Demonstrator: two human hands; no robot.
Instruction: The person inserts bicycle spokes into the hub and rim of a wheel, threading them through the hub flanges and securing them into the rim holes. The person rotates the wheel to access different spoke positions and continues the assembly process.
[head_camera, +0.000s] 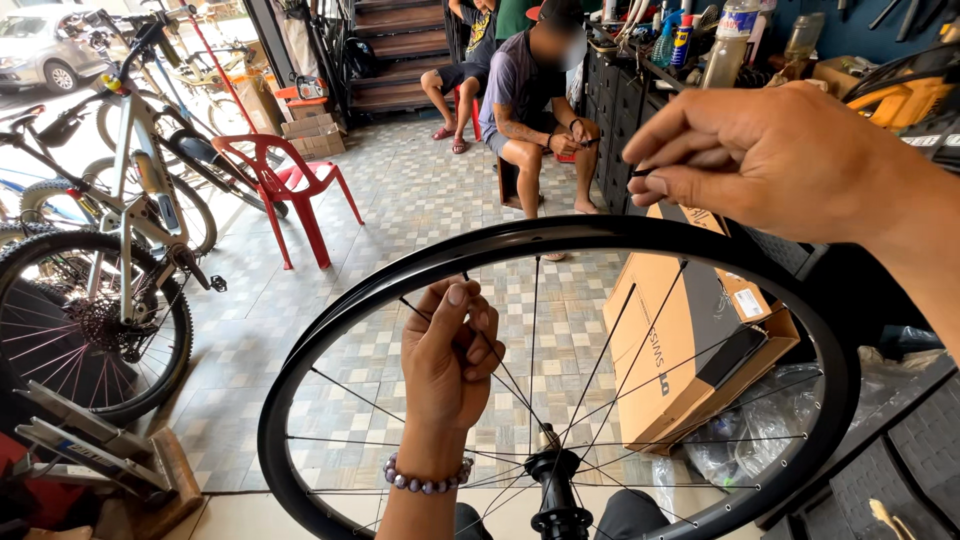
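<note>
Black rim (560, 232) — between 2 hands (450, 362).

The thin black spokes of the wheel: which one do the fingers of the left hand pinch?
The spoke running up-left from the left hand to the black rim; others are untouched.

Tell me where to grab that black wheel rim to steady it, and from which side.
Grip the rim on its bare upper left arc, coming from outside the hoop. The wheel stands upright, and spokes crowd the inside, where the left hand already pinches one. The right hand hovers above the top, its fingers pinched together.
</note>
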